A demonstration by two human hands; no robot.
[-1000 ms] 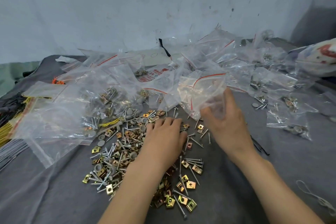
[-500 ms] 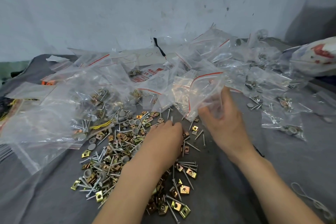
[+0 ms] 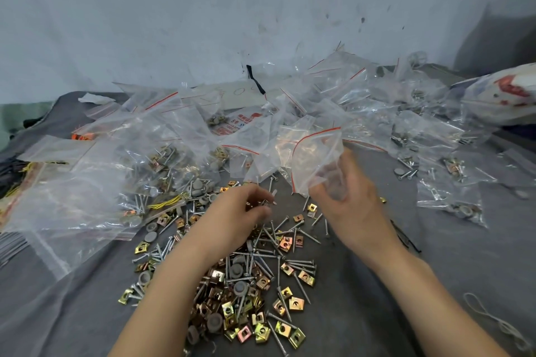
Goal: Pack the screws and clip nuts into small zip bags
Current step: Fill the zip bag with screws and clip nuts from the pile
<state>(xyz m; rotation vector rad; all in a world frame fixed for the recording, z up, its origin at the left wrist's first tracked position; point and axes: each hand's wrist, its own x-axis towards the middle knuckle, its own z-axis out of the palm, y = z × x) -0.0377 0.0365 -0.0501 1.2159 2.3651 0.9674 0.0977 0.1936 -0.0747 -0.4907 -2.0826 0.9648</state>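
Observation:
A loose pile of silver screws (image 3: pixel 293 262), gold clip nuts (image 3: pixel 295 304) and grey round caps (image 3: pixel 240 288) lies on the dark grey cloth (image 3: pixel 435 284) in front of me. My left hand (image 3: pixel 232 217) hovers over the pile's far part with fingers curled, pinching small parts; a pale tip pokes out past the fingertips. My right hand (image 3: pixel 348 206) grips the bottom of a clear small zip bag (image 3: pixel 313 153) with a red seal line, held upright with its mouth up, just right of the left hand.
Many clear zip bags (image 3: pixel 162 153), some filled with hardware, are heaped across the back and left. More filled bags (image 3: pixel 452 206) lie to the right. A white wall (image 3: pixel 261 9) stands behind. A white cord (image 3: pixel 493 319) lies at the near right.
My left hand has lifted off the pile and curled its fingers around picked-up parts, shifting toward the bag. My right hand holds the bag in about the same place.

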